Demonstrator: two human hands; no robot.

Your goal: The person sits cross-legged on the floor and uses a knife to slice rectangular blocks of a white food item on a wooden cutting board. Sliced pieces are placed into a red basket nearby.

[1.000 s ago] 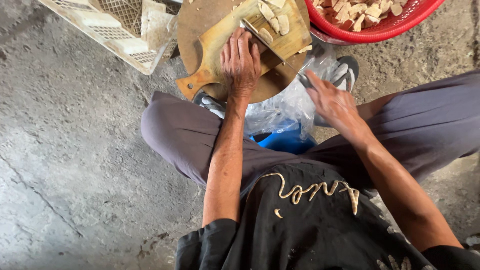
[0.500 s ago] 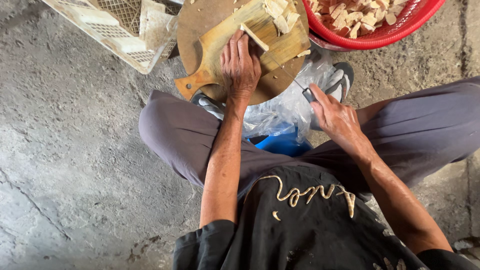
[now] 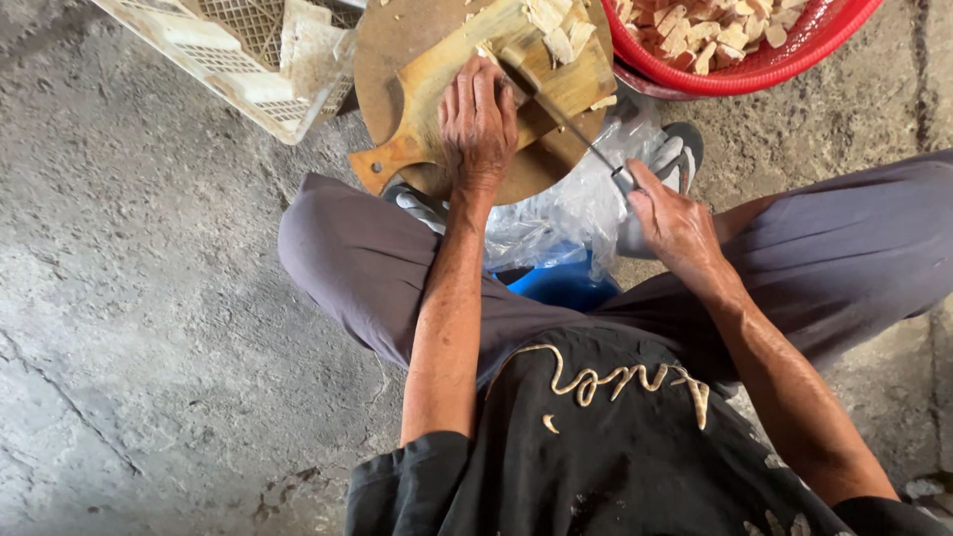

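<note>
Knife (image 3: 566, 124): gripped in right hand (image 3: 675, 223), fingers clenched round the handle, blade slanted from about 4 o'clock up toward 10 o'clock, tip over the far end of the board (image 3: 437, 89), near the pale cut pieces (image 3: 556, 30) piled at the board's 1 o'clock corner. Whether the edge touched the board, impossible to tell.

Left hand (image 3: 478, 124) pressed palm-down on the board, fingers together and pointed to 12 o'clock, grasping nothing, fingertips just beside the blade. Board of yellowish wood, handle stuck out toward 8 o'clock, laid upon a round brown block (image 3: 392, 40).

At 2 o'clock from the hands, a red basket (image 3: 784, 65), filled with the same pale chunks, rim just beside the block. At 10 o'clock, a white crate (image 3: 228, 60) of plastic lattice, partly cut off by the picture's edge, touching or nearly touching the block.

Under the block, toward 6 o'clock, crumpled clear plastic (image 3: 566, 213), and beneath that a blue tub (image 3: 561, 288), wedged between the knees. Sandal (image 3: 680, 159) seen at 3 o'clock of the plastic, just beyond the right hand's knuckles.

Seated low, grey trousers (image 3: 357, 258) spread to both sides, black shirt (image 3: 596, 447) with yellow stitching at 6 o'clock. Beneath all, rough grey concrete floor (image 3: 139, 318), cracked.
</note>
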